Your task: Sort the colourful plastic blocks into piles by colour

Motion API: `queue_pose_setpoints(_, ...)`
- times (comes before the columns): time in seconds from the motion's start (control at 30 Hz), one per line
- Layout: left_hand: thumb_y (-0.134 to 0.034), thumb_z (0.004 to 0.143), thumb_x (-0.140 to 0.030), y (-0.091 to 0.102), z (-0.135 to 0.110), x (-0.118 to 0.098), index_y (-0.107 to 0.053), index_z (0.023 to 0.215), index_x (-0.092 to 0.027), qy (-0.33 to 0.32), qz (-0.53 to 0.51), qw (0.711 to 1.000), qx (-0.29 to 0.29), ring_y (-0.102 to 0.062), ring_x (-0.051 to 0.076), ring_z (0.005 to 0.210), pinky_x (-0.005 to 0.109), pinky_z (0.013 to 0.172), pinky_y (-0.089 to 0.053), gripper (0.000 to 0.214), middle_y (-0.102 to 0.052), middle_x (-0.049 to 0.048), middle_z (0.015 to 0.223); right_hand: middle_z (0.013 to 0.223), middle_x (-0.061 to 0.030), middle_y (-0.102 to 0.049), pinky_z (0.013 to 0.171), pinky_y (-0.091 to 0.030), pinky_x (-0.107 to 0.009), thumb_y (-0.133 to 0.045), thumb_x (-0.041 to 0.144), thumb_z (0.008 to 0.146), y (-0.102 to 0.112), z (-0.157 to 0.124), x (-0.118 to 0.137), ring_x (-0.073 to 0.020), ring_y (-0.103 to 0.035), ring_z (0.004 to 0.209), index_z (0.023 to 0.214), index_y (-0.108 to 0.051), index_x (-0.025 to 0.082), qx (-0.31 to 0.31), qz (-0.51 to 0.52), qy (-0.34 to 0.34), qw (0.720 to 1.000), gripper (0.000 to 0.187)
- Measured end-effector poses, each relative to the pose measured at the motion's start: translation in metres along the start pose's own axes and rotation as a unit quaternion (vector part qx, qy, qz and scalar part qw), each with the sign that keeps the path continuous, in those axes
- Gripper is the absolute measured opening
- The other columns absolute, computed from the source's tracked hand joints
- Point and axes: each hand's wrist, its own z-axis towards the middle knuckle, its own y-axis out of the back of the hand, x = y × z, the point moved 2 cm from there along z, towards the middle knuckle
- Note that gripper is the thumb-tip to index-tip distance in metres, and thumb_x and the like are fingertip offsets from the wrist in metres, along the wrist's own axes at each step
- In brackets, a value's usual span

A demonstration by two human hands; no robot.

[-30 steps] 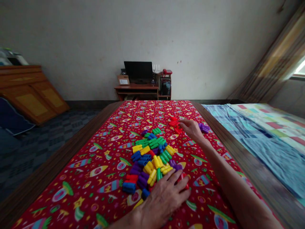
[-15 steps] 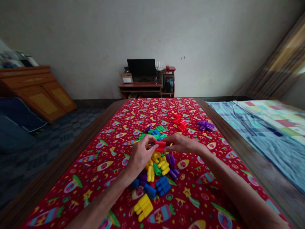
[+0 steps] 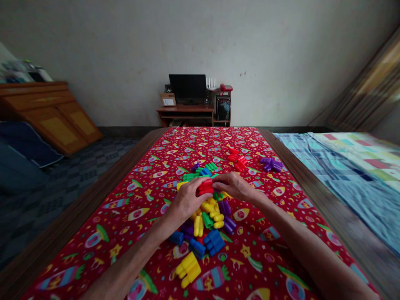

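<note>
A red plastic building block (image 3: 205, 187) is held above the pile, gripped between the thumb and fingers of my left hand (image 3: 189, 197). My right hand (image 3: 233, 185) has its fingers closed at the block's right end; its thumb is mostly hidden. Below and in front of my hands lie yellow blocks (image 3: 210, 206), a green block (image 3: 206, 221), purple blocks (image 3: 229, 224) and blue blocks (image 3: 214, 242). A yellow block (image 3: 188, 269) lies nearest me. Just beyond my hands are green blocks (image 3: 190, 177) and a blue block (image 3: 205, 172), partly covered.
Red blocks (image 3: 240, 163) and a cluster of purple blocks (image 3: 271, 164) lie farther back on the right. A red patterned cloth (image 3: 125, 233) covers the table. A bed (image 3: 331, 175) stands right, a wooden cabinet (image 3: 56, 116) left, and a desk with a monitor (image 3: 187, 88) beyond.
The red block has turned in my hands and my left hand now wraps further around it. My right fingers have shifted up along its right end. The view has tilted slightly.
</note>
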Motion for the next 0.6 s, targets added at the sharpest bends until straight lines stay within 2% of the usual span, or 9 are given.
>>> queue_pose_setpoints(0.13, -0.067, 0.078, -0.023, 0.009, 0.004, 0.007, -0.063, 0.114, -0.021, 0.022, 0.025, 0.999, -0.022, -0.065, 0.024, 0.103, 0.038, 0.095, -0.051, 0.036, -0.070, 0.0060, 0.110, 0.067, -0.0026, -0.066, 0.052, -0.036, -0.020, -0.050, 0.040, 0.093, 0.003, -0.002, -0.002, -0.0107, -0.054, 0.057, 0.081, -0.072, 0.013, 0.018, 0.003, -0.016, 1.000, 0.037)
queue_pose_setpoints(0.27, -0.063, 0.080, -0.016, 0.004, 0.000, 0.002, -0.060, 0.121, -0.023, -0.048, 0.022, 0.999, 0.004, -0.062, 0.022, 0.107, 0.035, 0.094, -0.051, 0.042, -0.063, 0.0057, 0.113, 0.077, -0.0030, -0.069, 0.058, -0.039, -0.021, -0.051, 0.047, 0.092, -0.002, -0.002, 0.011, -0.0125, -0.057, 0.065, 0.089, -0.072, 0.015, -0.033, 0.022, 0.001, 0.999, 0.039)
queue_pose_setpoints(0.4, -0.058, 0.085, -0.014, -0.002, -0.005, -0.002, -0.050, 0.135, -0.025, -0.110, 0.023, 0.994, 0.000, -0.059, 0.021, 0.111, 0.035, 0.096, -0.050, 0.052, -0.057, 0.0064, 0.117, 0.061, 0.0002, -0.058, 0.052, -0.032, -0.020, -0.050, 0.053, 0.090, -0.005, 0.003, 0.010, -0.0097, -0.048, 0.057, 0.075, -0.068, 0.013, -0.074, 0.039, -0.022, 0.996, 0.046)
queue_pose_setpoints(0.5, -0.059, 0.086, -0.016, 0.001, -0.005, 0.006, -0.054, 0.129, -0.021, -0.115, 0.044, 0.992, -0.012, -0.060, 0.022, 0.107, 0.036, 0.093, -0.051, 0.043, -0.058, 0.0082, 0.117, 0.056, 0.0011, -0.051, 0.050, -0.028, -0.022, -0.049, 0.061, 0.085, 0.013, 0.003, -0.016, -0.0099, -0.044, 0.053, 0.069, -0.066, 0.013, -0.164, 0.028, -0.103, 0.981, 0.053)
queue_pose_setpoints(0.6, -0.059, 0.087, -0.015, 0.001, -0.005, 0.017, -0.066, 0.102, -0.018, -0.119, 0.093, 0.988, 0.043, -0.064, 0.021, 0.094, 0.035, 0.086, -0.053, 0.017, -0.064, 0.0058, 0.099, 0.055, 0.0003, -0.049, 0.050, -0.027, -0.024, -0.047, 0.071, 0.078, 0.039, -0.005, -0.054, -0.0112, -0.042, 0.052, 0.066, -0.066, 0.013, -0.307, -0.011, -0.190, 0.933, 0.062)
